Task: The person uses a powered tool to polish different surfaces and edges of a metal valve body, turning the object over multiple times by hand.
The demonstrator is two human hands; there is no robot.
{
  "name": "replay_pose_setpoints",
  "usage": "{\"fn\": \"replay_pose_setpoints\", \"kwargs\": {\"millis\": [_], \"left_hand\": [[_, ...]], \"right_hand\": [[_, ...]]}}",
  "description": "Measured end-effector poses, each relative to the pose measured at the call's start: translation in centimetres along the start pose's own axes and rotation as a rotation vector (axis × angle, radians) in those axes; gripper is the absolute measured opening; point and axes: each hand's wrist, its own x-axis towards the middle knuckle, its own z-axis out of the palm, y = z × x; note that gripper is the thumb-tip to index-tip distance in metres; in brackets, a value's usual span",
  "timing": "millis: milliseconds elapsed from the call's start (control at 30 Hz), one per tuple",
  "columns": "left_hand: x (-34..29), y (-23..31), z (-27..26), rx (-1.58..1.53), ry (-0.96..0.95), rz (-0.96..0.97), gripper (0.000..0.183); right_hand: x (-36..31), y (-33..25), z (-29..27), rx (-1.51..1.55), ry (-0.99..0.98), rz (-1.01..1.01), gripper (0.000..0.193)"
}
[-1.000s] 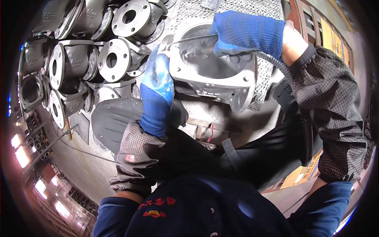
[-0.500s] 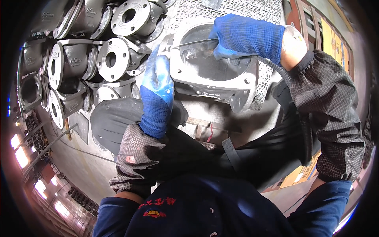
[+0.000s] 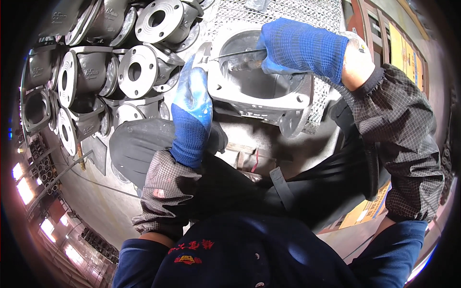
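Observation:
A grey metal valve body [image 3: 259, 102] with a wide round opening lies in front of me on a wire-mesh surface. My left hand [image 3: 193, 93], in a blue coated glove, is closed on the flange at its left side, fingers pointing away from me. Over the opening's far right part, my right hand [image 3: 300, 48] is wrapped round a hand tool, mostly hidden in the fist. A thin dark rod [image 3: 237, 54] reaches left from this fist across the opening. Below it, a greyish cylindrical part [image 3: 247, 64] shows inside the cavity. A ribbed hose [image 3: 331, 82] runs under my right wrist.
Many similar flanged castings [image 3: 91, 74] are stacked at the left. The wire mesh [image 3: 307, 12] extends behind the valve body. Wooden pallets and yellow cardboard [image 3: 403, 48] stand at the far right. My bent legs [image 3: 144, 144] are close below the work.
My right hand has shifted slightly to the right and turned a little, and the cylindrical part inside the opening shows more clearly. My left hand and the valve body stay nearly where they were.

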Motion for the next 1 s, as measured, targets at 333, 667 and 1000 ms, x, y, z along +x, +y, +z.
{"fn": "replay_pose_setpoints", "kwargs": {"millis": [333, 667, 1000], "left_hand": [[0.0, 0.6, 0.5, -0.037, -0.036, -0.030, 0.033], [0.2, -0.8, 0.2, 0.141, 0.007, 0.189, 0.037], [0.0, 0.9, 0.6, 0.072, -0.034, 0.057, 0.035]], "right_hand": [[-1.7, -1.4, -1.3, -0.050, 0.099, 0.035, 0.025], [-2.1, -2.3, -1.9, -0.078, 0.223, 0.052, 0.019], [-1.3, -1.9, -0.8, -0.024, 0.086, 0.111, 0.027]]}}
